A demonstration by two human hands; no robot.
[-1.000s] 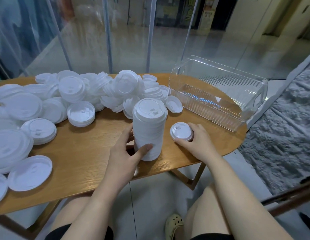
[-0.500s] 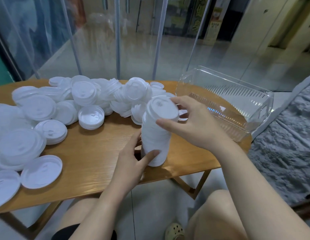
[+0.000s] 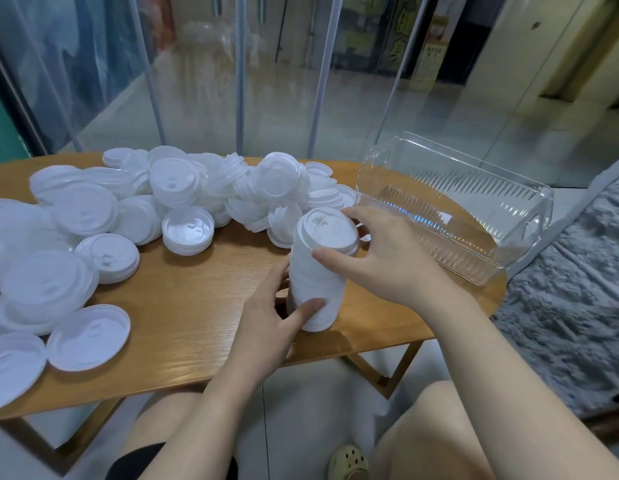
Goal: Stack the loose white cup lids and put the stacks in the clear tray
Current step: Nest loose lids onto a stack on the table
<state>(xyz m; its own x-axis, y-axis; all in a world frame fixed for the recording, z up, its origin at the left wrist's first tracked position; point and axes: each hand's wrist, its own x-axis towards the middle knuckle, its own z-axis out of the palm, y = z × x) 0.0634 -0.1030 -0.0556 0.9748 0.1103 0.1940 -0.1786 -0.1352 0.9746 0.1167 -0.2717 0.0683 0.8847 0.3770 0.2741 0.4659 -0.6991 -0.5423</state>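
Lids in a tall stack stand upright on the bench, near its front edge. Left hand curls round the base; right hand pinches the top lid's rim. Clear tray sits just right of the stack, on the right hand's side, holding no lids. Loose pile lies behind-left.

A tall stack of white lids is stood upright near the front edge of the surface. Loose white lids are heaped behind and left. The clear tray is set at right, empty.
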